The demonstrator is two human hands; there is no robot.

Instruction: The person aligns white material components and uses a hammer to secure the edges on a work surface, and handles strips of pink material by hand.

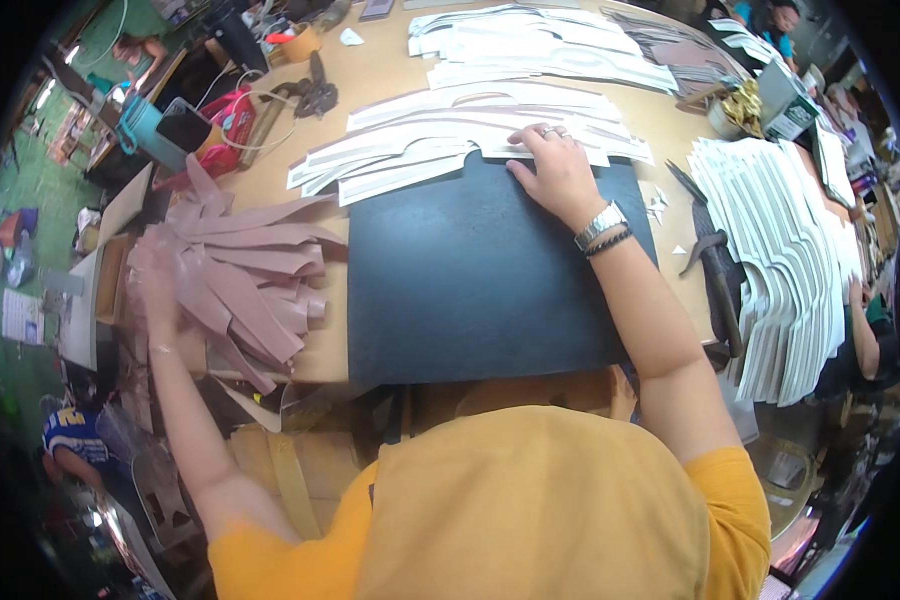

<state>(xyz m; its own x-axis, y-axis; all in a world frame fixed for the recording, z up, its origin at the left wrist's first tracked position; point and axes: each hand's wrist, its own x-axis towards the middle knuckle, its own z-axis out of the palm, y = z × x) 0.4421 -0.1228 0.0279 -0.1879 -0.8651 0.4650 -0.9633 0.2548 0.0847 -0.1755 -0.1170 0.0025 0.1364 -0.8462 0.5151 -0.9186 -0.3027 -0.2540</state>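
My left hand (157, 275) is at the outer edge of a heap of mauve, leather-like strips (255, 245) on the table's left. Motion smears its fingers, so its grip is unclear. My right hand (560, 175) rests palm down, thumb and fingers apart, at the near edge of a stack of long curved white pieces (410, 150). Nothing shows in its grasp. Beneath that wrist lies a large black mat (480, 280), its far edge covered by the white pieces.
More white pieces (530, 40) lie at the back, and a fanned stack (775, 260) at the right. Dark hand tools (715, 265) and small white scraps (658, 205) sit between mat and stack. A blue-green mug (145, 125) stands far left. Other people work beyond the table.
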